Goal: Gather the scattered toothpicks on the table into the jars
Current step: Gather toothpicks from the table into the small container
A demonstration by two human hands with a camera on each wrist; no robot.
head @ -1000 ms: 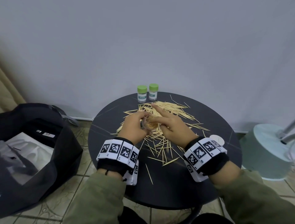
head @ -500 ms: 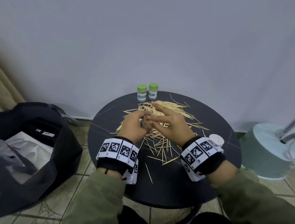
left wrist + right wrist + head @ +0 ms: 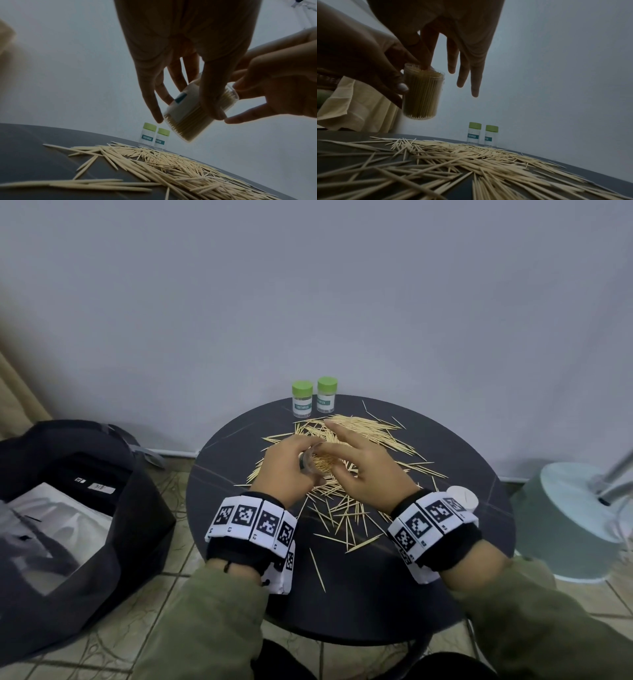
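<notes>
My left hand (image 3: 291, 462) grips an open clear jar (image 3: 320, 465) packed with toothpicks and holds it tilted above the table. The same jar (image 3: 190, 121) shows in the left wrist view and as a full jar (image 3: 423, 94) in the right wrist view. My right hand (image 3: 363, 470) has thumb and index finger meeting on the toothpick tips at the jar's mouth, while its other fingers (image 3: 462, 75) stay straight. Scattered toothpicks (image 3: 346, 508) cover the table beneath both hands. Two capped green-lidded jars (image 3: 302, 399) (image 3: 326, 395) stand at the far edge.
The round dark table (image 3: 359, 594) carries a white lid (image 3: 462, 497) near my right wrist. A black open bag (image 3: 68, 508) sits on the floor at left. A pale green lamp base (image 3: 568, 525) stands at right. A grey wall rises behind.
Both hands stay over the pile with the jar. The right thumb and index finger have closed in on the jar's mouth.
</notes>
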